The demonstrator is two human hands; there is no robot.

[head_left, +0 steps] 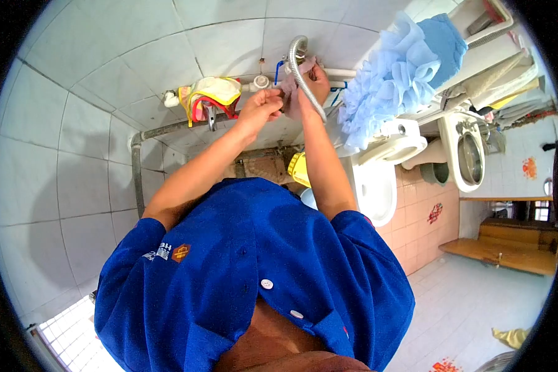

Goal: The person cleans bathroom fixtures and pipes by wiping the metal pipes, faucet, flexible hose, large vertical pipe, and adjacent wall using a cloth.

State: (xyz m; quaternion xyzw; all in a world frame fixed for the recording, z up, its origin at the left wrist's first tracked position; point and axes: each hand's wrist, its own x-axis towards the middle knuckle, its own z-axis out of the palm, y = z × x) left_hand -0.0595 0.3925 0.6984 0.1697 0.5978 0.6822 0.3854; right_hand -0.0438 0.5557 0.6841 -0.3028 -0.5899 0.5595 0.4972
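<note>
My left hand [261, 111] is beside the pipe fittings on the tiled wall, its fingers bent together near a pale pinkish cloth; whether they grip its edge is too small to tell. My right hand [317, 87] is closed on that cloth [289, 93], close to the wall, partly behind a curved metal hose [300, 77]. The cloth lies against the fitting under the hose. A blue valve handle [278, 72] sticks out just left of the hose.
Colourful cloths [209, 98] hang over a tap on the left. A blue ruffled fabric [394, 77] hangs at the right, above a white basin [376, 189]. A yellow container [299, 168] is beneath my right forearm. A grey pipe [136, 167] bends down the left wall.
</note>
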